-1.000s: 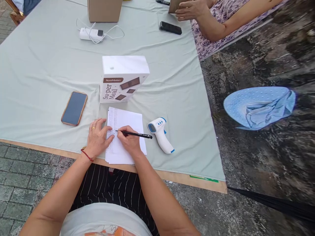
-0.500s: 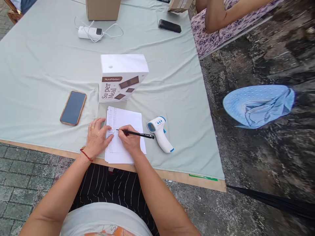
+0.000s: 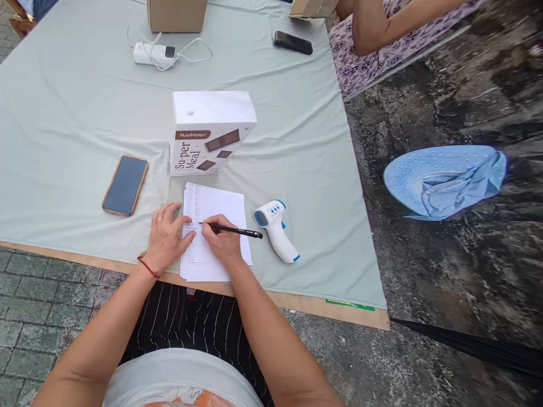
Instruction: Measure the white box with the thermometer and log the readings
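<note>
White sheets of paper [image 3: 224, 206], with small writing or print down their left side, lie stacked at the table's near edge. My right hand [image 3: 224, 242] grips a black pen [image 3: 237, 230], its tip at the paper near a looped mark. My left hand [image 3: 168, 234] rests flat along the left edge of the sheets, fingers apart, thumb on the paper. Just right of the papers lies a white and blue infrared thermometer [image 3: 276, 230]. Behind them stands a white NutriMotion box [image 3: 214, 107]. A phone in a brown case [image 3: 126, 185] lies to the left.
Farther back on the pale green tablecloth [image 3: 76, 107] are a white device with a cable [image 3: 155, 55], a cardboard box [image 3: 177, 16] and a black case [image 3: 292, 42]. At the upper right shows another person's arm [image 3: 373, 28]. A light blue hat [image 3: 445, 182] lies beyond the table's right edge.
My right hand and the pen have shifted very slightly to the left on the paper. My left hand stays in place, and the whole view has drifted slightly.
</note>
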Demonstrator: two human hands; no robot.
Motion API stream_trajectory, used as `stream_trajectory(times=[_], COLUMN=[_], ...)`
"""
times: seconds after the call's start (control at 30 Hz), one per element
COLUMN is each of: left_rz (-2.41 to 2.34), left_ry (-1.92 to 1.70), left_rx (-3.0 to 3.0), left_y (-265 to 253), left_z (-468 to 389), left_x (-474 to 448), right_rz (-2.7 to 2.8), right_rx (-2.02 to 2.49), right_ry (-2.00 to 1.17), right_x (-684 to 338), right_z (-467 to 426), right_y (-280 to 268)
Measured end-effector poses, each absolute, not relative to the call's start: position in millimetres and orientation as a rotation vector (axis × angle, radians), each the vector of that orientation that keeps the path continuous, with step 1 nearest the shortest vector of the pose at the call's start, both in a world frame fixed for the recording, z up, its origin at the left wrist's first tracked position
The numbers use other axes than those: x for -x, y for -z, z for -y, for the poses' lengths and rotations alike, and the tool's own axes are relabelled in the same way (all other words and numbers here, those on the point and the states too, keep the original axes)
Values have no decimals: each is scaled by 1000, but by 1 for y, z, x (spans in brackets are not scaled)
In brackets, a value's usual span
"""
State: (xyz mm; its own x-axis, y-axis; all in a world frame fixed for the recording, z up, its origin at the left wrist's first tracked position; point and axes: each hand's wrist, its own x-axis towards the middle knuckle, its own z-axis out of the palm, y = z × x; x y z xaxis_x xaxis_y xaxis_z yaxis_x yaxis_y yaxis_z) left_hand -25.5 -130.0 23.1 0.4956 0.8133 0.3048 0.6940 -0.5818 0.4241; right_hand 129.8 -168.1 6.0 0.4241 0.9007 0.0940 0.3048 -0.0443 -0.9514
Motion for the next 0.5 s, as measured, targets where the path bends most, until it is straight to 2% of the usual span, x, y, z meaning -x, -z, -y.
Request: stream_trajectory(times=[0.5], left_rz=[-1292], left_ry=[-688], left_rx=[-2444], left_y=[-24], left_z=[130], left_x=[25], right_rz=[1054], right_rx=[1608], right_ry=[-688], right_x=[-130], right_z=[169], right_y=[-9])
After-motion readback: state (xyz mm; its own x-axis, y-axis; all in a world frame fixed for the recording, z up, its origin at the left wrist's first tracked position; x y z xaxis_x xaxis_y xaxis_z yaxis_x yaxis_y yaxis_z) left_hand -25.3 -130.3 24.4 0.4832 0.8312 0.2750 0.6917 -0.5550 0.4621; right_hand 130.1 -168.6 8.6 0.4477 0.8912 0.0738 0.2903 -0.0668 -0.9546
